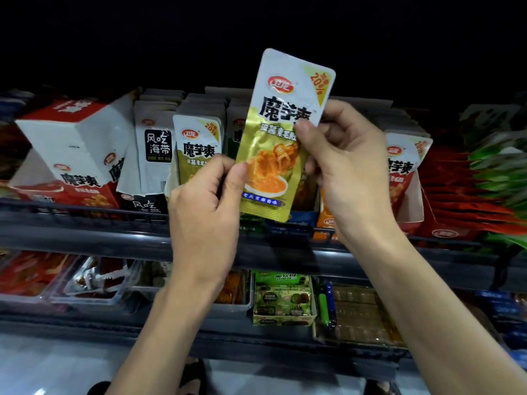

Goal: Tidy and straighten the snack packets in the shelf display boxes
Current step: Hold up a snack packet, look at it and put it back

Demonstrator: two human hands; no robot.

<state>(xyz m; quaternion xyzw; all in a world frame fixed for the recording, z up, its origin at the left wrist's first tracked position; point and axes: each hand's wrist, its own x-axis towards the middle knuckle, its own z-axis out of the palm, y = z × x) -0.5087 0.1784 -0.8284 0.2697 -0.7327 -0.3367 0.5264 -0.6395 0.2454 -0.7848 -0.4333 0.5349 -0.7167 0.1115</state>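
Gold-and-white foil snack packet (281, 143), printed with black characters and an orange food picture, was held upright, slightly tilted, in front of the upper shelf. The left hand (205, 206) pinched its lower left edge between thumb and curled fingers. The right hand (350, 172) gripped its right edge at mid-height, thumb across the front. Behind stood matching gold packets (196, 146), white packets with black labels (155, 149) and a tilted red-and-white cardboard display box (77, 143).

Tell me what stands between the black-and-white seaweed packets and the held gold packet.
Head view: a row of matching gold packets stands between the seaweed packets and the held packet.
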